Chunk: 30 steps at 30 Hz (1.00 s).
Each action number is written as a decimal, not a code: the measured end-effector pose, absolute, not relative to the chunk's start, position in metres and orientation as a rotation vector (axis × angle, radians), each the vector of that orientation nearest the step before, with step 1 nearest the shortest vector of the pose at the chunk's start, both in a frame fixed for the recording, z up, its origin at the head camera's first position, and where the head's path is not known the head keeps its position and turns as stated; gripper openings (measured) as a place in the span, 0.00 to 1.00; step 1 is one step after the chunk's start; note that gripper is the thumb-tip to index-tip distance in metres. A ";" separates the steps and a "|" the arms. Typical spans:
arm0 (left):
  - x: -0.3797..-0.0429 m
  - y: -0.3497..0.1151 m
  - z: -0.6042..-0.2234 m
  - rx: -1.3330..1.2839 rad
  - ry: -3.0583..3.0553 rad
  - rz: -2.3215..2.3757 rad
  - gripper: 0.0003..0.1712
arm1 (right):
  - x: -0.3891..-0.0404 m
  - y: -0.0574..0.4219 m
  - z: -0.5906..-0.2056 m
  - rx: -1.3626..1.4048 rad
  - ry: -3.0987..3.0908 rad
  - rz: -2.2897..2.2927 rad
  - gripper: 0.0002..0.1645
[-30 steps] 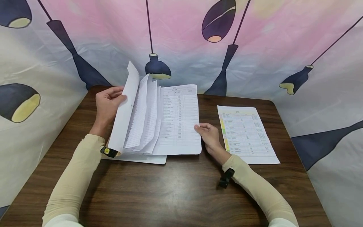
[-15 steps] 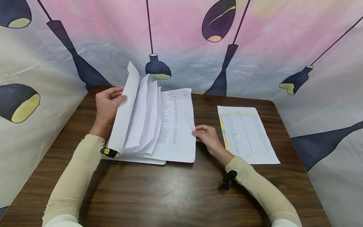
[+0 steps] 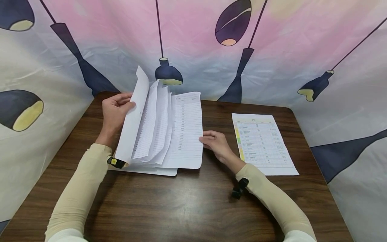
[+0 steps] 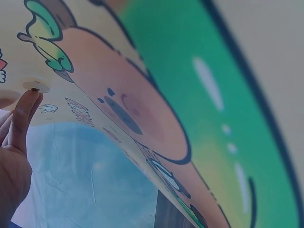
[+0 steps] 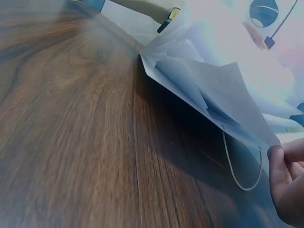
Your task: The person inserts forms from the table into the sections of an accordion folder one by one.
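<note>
My left hand (image 3: pixel 113 109) grips the raised left cover of a document folder (image 3: pixel 130 131), thumb on its white inner face. In the left wrist view the cover's outside (image 4: pixel 118 90) carries a cartoon print, and a fingertip touches a round button (image 4: pixel 33 85). Several printed sheets (image 3: pixel 155 124) fan out between the covers. At the right edge, my right hand (image 3: pixel 218 144) pinches the margin of the right side, where a sheet with a printed table (image 3: pixel 184 131) faces up. A thin string loop (image 5: pixel 245 190) hangs beneath that edge, close to my right fingertips.
A separate printed sheet (image 3: pixel 266 144) with yellow and green marks lies flat on the brown wooden table (image 3: pixel 187 208), right of my right hand. White folder material (image 3: pixel 160 170) shows below the open pages. A lamp-patterned cloth (image 3: pixel 199 50) hangs behind the table.
My right hand has drawn the folder's right edge to the left, dipping toward me and then lifting slightly. My left hand and the raised cover have stayed in place.
</note>
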<state>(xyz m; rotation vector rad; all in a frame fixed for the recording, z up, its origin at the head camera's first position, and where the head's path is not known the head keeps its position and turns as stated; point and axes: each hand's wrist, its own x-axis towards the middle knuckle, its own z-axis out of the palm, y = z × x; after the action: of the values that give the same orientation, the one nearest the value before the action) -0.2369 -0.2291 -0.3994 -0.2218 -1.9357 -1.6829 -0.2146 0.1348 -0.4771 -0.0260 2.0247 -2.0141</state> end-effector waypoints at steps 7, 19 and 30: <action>-0.236 -0.229 -0.399 -0.215 -1.935 -1.689 0.15 | -0.218 0.123 -0.478 -0.038 1.969 -2.061 0.19; -0.236 -0.228 -0.399 -0.212 -1.938 -1.688 0.15 | -0.221 0.104 -0.477 -0.056 1.945 -2.099 0.18; -0.236 -0.228 -0.399 -0.217 -1.921 -1.709 0.15 | -0.223 0.085 -0.474 -0.085 1.902 -2.114 0.18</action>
<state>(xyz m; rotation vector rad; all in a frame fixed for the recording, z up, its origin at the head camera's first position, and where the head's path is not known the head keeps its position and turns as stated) -0.2361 -0.2276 -0.3987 -0.2172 -1.9209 -1.7094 -0.2228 0.0855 -0.4736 -0.0852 1.9017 -2.1137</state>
